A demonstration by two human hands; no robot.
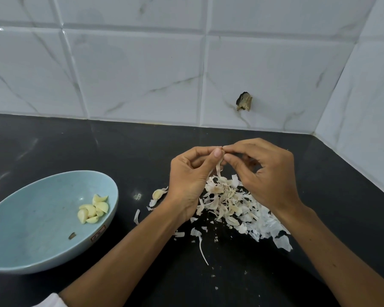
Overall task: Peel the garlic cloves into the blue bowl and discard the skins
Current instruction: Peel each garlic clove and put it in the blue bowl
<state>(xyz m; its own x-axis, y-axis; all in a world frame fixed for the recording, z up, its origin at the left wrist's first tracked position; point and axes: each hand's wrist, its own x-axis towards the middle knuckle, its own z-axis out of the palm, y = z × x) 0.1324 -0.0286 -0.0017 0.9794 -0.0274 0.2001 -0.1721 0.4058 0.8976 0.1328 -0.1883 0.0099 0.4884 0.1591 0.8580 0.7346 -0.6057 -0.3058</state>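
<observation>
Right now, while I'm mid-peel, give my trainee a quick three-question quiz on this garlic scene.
1. True or false: the peeled cloves lie in the blue bowl.
2. Where is the pile of skins? A) in the bowl B) on the black counter, below the hands C) on a plate
3. Fill in: from where the left hand and right hand pinch together hangs a ____.
Key: 1 true; 2 B; 3 strip of skin.
</observation>
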